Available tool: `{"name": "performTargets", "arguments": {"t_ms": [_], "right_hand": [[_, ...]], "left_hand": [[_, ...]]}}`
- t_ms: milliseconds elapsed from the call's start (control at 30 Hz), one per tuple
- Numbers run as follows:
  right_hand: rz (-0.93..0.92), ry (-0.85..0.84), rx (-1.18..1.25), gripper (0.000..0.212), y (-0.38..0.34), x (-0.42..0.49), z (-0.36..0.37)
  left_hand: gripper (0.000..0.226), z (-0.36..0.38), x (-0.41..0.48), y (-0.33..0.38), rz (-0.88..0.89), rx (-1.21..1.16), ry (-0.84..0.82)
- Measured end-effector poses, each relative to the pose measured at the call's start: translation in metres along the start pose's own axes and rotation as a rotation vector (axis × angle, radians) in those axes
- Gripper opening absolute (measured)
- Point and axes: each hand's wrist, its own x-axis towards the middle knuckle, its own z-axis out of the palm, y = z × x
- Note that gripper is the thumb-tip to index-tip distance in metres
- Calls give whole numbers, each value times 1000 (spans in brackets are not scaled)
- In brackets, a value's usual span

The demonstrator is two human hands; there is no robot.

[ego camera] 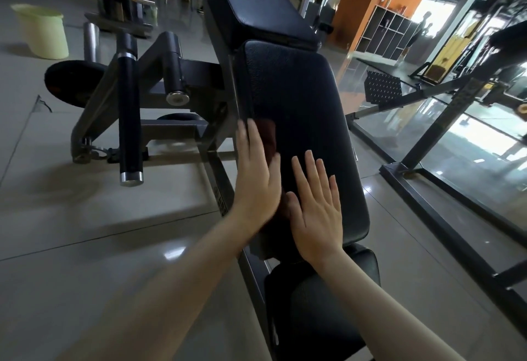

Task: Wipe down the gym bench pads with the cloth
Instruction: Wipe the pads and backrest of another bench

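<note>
Pressing flat with straight fingers, our left hand (pixel 256 186) holds the dark cloth (pixel 269 139) down at the long pad's (pixel 299 98) left edge. Right hand (pixel 316 212) lies open just beside it, on bare vinyl. Pad's long axis runs away from us, with room ahead and rightward. Drop-off close on the left.

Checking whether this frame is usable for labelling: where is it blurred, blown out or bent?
Head view: the left hand is slightly motion-smeared over the dark cloth, which barely separates from the black long bench pad. The right hand is sharper. The daylight at upper right is blown out. Glare patches sit on the floor tiles, whose joints the wide lens curves.
</note>
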Motion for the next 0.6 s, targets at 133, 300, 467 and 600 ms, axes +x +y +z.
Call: {"name": "performTargets", "arguments": {"t_ms": [133, 300, 467, 600], "right_hand": [[7, 10, 5, 56, -2, 0, 1], [20, -15, 0, 56, -3, 0, -1], [25, -21, -4, 56, -4, -1, -2], [20, -19, -3, 56, -2, 0, -3]], "left_hand": [[67, -11, 94, 5, -38, 45, 57], [65, -18, 123, 5, -47, 25, 45], [65, -15, 88, 7, -38, -46, 42], [66, -4, 14, 1, 4, -66, 4]]}}
